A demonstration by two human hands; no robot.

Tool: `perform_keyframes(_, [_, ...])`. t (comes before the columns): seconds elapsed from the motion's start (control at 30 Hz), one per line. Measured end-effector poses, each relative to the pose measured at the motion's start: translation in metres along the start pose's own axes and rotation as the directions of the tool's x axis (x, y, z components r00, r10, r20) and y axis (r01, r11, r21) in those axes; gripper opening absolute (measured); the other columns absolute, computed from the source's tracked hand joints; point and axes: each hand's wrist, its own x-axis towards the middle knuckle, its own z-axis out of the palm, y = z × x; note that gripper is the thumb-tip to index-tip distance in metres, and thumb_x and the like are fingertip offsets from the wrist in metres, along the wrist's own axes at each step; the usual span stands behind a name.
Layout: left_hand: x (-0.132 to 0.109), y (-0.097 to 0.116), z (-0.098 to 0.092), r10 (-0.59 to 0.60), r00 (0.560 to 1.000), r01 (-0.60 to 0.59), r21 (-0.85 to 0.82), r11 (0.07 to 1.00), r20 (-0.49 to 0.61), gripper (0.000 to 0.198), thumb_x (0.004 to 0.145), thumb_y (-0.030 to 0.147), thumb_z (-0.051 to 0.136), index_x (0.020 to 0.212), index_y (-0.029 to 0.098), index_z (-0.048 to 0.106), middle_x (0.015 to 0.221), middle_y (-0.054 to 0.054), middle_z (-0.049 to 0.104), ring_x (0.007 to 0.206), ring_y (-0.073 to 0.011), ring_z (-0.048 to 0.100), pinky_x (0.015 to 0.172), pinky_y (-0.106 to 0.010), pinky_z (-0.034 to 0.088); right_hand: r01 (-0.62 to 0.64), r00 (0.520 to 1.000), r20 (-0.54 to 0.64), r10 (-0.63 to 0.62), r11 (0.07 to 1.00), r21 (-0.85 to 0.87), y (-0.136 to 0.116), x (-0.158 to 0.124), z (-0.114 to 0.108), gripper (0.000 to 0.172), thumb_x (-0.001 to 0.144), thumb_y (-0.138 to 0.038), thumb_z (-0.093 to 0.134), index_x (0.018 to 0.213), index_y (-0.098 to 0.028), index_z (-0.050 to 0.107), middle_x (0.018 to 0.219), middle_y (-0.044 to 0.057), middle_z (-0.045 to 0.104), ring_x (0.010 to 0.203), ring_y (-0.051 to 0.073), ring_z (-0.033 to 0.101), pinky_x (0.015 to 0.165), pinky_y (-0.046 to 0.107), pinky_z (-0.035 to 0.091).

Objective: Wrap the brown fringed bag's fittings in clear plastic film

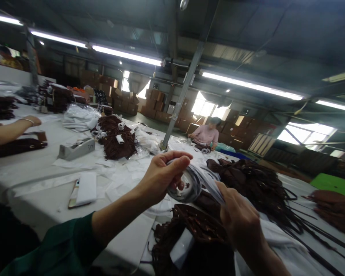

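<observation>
In front of me my left hand [166,172] pinches a ring-shaped coil [193,188], whitish with dark streaks. A white strip runs from the coil to my right hand [241,218], whose fingers are closed on it. Whether the strip is paper or plastic, and what lies under it, I cannot make out. Below both hands sits a dark brown fringed bag [202,224], its mouth facing up, with a white tag or folded paper [182,247] on its front.
On the white table [43,199] are a tape dispenser [76,149], a phone-like object with a white slab [86,188] and a brown fringed bundle [117,140]. Dark strapped bags [253,184] lie right. A co-worker's arm [11,132] reaches in left; another person [205,134] sits across, near a post [184,92].
</observation>
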Motion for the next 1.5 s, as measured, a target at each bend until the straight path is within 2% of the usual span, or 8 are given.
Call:
perform_keyframes(0.1, [0.002,-0.01,-0.013,-0.011,0.994,0.02,0.079,0.997,-0.112,0.036,0.068,0.043,0.078,0.085,0.014,0.064,0.041,0.01,0.041,0.031,-0.0031,0.032,0.033,-0.014,0.028,-0.12,0.981,0.174,0.083,0.968,0.22,-0.017,-0.022,0.024,0.03,0.095,-0.021,0.037,0.118,-0.013,0.055,0.095,0.014,0.068,0.086,0.022,0.067,0.076,0.032,0.054])
perform_keyframes(0.23, [-0.005,-0.028,-0.032,-0.091,0.993,0.11,0.364,0.925,-0.069,0.034,0.07,0.042,0.075,0.084,0.012,0.067,0.046,0.008,0.045,0.032,-0.0038,0.033,0.032,-0.016,0.021,-0.476,0.79,0.602,0.112,0.731,0.488,-0.034,-0.026,0.029,0.053,0.088,-0.055,0.05,0.124,-0.016,0.052,0.092,0.008,0.066,0.081,0.022,0.065,0.075,0.033,0.054])
perform_keyframes(0.53, [-0.015,-0.032,-0.024,-0.162,0.98,0.101,0.406,0.908,0.119,0.029,0.07,0.037,0.075,0.083,0.011,0.069,0.054,0.004,0.052,0.043,-0.0048,0.038,0.041,-0.017,0.027,-0.738,0.674,0.693,0.257,0.276,0.616,-0.044,0.019,0.015,0.06,0.084,-0.074,0.037,0.078,-0.017,0.056,0.047,-0.008,0.027,0.04,0.007,0.02,0.036,0.02,0.021])
perform_keyframes(0.8, [-0.017,-0.054,0.004,-0.032,0.975,0.017,-0.069,0.997,-0.218,0.045,0.072,0.057,0.07,0.085,0.022,0.044,0.046,0.012,0.043,0.03,-0.0038,0.031,0.031,-0.013,0.023,-0.582,0.811,0.419,0.407,0.626,0.519,-0.063,0.019,0.007,0.05,0.084,-0.065,0.047,0.079,-0.016,0.057,0.06,0.0,0.054,0.054,0.014,0.048,0.049,0.024,0.039])
perform_keyframes(0.93, [-0.015,-0.06,-0.006,-0.114,0.992,0.101,0.201,0.974,0.052,0.043,0.078,0.06,0.06,0.091,0.02,0.05,0.052,0.008,0.048,0.037,-0.0065,0.04,0.037,-0.016,0.033,-0.514,0.827,0.404,0.392,0.818,0.258,-0.054,0.0,0.004,0.039,0.092,-0.053,0.042,0.08,-0.019,0.056,0.058,0.0,0.059,0.051,0.015,0.056,0.05,0.024,0.039])
perform_keyframes(1.07, [-0.016,-0.051,-0.02,-0.407,0.827,-0.009,0.733,0.68,0.388,0.042,0.069,0.049,0.073,0.097,0.02,0.062,0.069,0.002,0.058,0.06,-0.0136,0.055,0.052,-0.02,0.039,-0.228,0.881,0.449,0.149,0.965,0.128,-0.044,-0.021,0.007,0.029,0.094,-0.033,0.037,0.082,-0.018,0.059,0.057,0.004,0.065,0.049,0.019,0.062,0.045,0.026,0.033])
perform_keyframes(1.17, [-0.021,-0.046,-0.012,-0.313,0.868,-0.177,0.829,0.531,0.386,0.034,0.07,0.046,0.073,0.091,0.02,0.067,0.065,0.002,0.055,0.062,-0.0135,0.051,0.054,-0.021,0.035,-0.247,0.898,0.419,0.131,0.94,0.236,-0.045,-0.019,0.007,0.028,0.091,-0.03,0.038,0.078,-0.018,0.06,0.06,0.005,0.066,0.048,0.017,0.06,0.044,0.024,0.033])
perform_keyframes(1.5, [-0.024,-0.074,0.006,-0.169,0.985,0.167,0.076,0.983,0.024,0.048,0.07,0.058,0.071,0.086,0.017,0.054,0.048,0.008,0.049,0.036,-0.0054,0.039,0.038,-0.016,0.031,-0.634,0.768,0.555,0.32,0.505,0.586,-0.043,-0.019,-0.01,0.046,0.083,-0.061,0.051,0.081,-0.016,0.061,0.065,0.001,0.056,0.058,0.015,0.049,0.052,0.024,0.042])
